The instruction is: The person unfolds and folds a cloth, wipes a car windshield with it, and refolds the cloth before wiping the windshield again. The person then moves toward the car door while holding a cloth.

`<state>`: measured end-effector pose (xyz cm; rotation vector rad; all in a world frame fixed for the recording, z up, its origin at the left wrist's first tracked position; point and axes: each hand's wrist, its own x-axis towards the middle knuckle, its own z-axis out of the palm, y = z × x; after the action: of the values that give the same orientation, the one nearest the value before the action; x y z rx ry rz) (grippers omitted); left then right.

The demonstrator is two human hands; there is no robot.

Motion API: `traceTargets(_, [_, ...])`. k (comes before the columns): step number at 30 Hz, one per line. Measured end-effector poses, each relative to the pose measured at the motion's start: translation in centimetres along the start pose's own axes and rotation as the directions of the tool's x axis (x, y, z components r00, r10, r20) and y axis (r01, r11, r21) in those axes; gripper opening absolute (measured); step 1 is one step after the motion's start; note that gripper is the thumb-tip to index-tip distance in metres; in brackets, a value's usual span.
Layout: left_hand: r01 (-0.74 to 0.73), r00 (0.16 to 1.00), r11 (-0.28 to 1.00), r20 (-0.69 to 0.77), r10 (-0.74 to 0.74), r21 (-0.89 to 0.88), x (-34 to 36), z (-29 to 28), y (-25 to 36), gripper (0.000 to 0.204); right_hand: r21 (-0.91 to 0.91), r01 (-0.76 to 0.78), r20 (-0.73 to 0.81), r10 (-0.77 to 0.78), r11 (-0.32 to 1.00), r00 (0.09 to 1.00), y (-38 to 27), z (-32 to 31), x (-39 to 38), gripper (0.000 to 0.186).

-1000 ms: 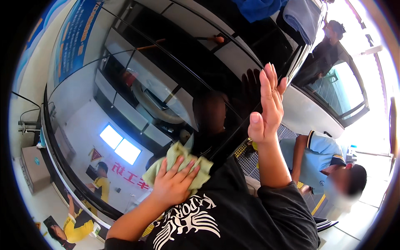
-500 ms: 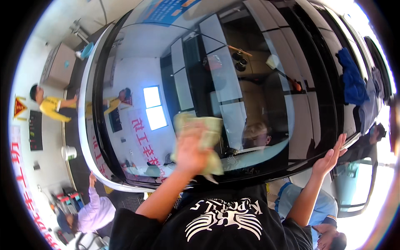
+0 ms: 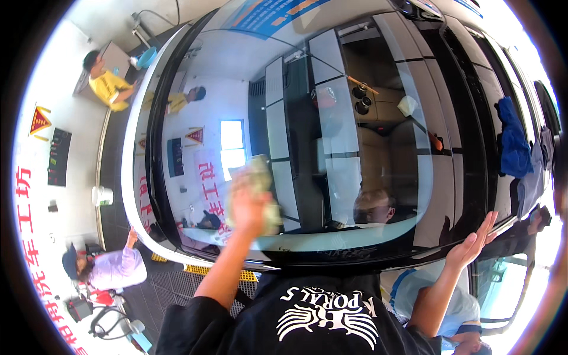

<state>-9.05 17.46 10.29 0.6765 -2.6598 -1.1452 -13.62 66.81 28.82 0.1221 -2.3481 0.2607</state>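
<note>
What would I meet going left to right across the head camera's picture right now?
A red triangular sign on the wall, a white bucket, a turquoise basin, the left hand over a pale green cloth, the right hand, a blue cloth.

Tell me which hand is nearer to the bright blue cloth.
Right. The right hand is below and slightly left of the bright blue cloth in the picture; the left hand is much farther left, on the green cloth.
</note>
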Motion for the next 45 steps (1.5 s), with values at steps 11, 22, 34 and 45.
traceTargets(11, [-0.774, 0.334, 0.487, 0.393, 0.857, -0.404, -5.6, 6.6, 25.2, 0.083, -0.017, -0.051, 0.07, 0.052, 0.999, 0.996, 1.5, 1.1, -0.5, 0.069])
traceTargets(22, [0.257, 0.907, 0.958, -0.375, -0.194, 0.125, 1.0, -9.6, -19.7, 0.06, -0.151, 0.008, 0.104, 0.007, 0.989, 0.995, 3.6, 0.9, -0.4, 0.065])
traceTargets(34, [0.157, 0.833, -0.127, 0.201, -0.515, -0.979, 0.6, -11.2, -11.4, 0.051, 0.016, -0.044, 0.008, 0.044, 0.999, 0.999, 1.5, 1.0, -0.3, 0.07])
traceTargets(45, [0.552, 0.834, -0.109, 0.545, 0.087, -0.827, 6.5, -8.8, 10.4, 0.068, 0.054, -0.075, 0.018, 0.074, 0.996, 0.997, 1.7, 0.8, -0.8, 0.069])
